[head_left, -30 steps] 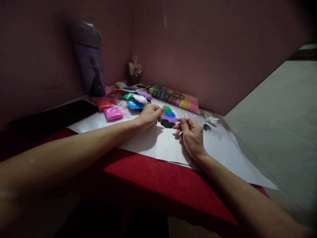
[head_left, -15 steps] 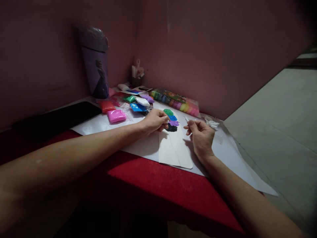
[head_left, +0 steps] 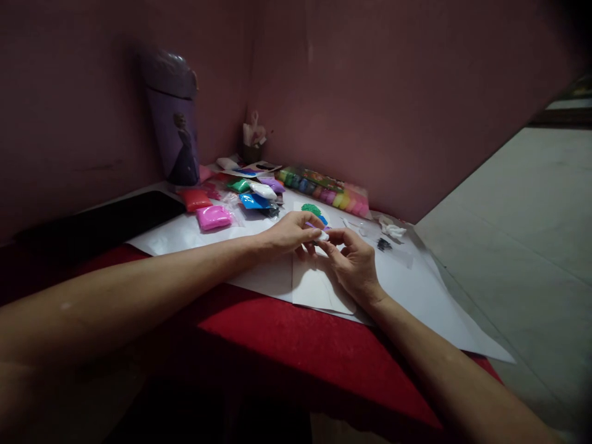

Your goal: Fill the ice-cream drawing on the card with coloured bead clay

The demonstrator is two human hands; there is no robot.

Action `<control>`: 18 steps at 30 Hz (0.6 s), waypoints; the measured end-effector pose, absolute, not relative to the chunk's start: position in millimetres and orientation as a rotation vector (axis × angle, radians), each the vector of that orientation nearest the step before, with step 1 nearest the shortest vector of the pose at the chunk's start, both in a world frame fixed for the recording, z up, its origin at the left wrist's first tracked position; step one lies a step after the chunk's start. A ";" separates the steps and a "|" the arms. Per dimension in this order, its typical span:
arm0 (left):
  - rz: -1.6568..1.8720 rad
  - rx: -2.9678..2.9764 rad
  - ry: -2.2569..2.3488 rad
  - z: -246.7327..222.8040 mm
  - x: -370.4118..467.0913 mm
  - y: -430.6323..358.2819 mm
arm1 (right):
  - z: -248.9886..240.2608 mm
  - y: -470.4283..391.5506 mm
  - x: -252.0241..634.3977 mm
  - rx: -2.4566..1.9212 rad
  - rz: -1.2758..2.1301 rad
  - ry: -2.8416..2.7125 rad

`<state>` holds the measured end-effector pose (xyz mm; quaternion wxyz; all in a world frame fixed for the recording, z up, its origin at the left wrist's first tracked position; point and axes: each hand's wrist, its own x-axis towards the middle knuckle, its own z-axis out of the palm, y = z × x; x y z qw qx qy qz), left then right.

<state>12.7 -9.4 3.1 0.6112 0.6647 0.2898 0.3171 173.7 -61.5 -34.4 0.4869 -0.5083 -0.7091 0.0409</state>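
Observation:
A small white lump of what looks like modelling clay (head_left: 323, 236) is pinched between the fingertips of both my hands. My left hand (head_left: 293, 235) grips it from the left, thumb on top. My right hand (head_left: 355, 262) closes on it from the right, thumb and forefinger together. Both hands are just above a cream card (head_left: 319, 288). On the card's far part, a green patch (head_left: 311, 209) and a blue patch (head_left: 324, 219) show; a purple one is mostly covered by my fingers.
Clay packets lie left of the card: pink (head_left: 214, 217), red (head_left: 195, 200), blue (head_left: 255, 201), white (head_left: 263, 189). A multicoloured clay pack (head_left: 324, 190) lies by the wall. Crumpled white material (head_left: 392, 228) and a dark smear (head_left: 383, 245) are right. A purple container (head_left: 173, 129) stands back left.
My right hand has moved left to meet my left hand at the white lump. Its move uncovers the dark smear on the paper. The purple and black patches are now largely hidden.

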 end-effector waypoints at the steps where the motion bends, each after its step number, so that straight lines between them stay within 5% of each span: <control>1: 0.726 1.525 0.667 2.7 12.4 -8.8 | -34.0 -61.7 173.4 -1.239 0.094 -1.727; 18: 0.727 1.439 0.643 -3.9 7.5 -1.9 | -35.8 -61.2 171.9 -1.163 0.265 -1.649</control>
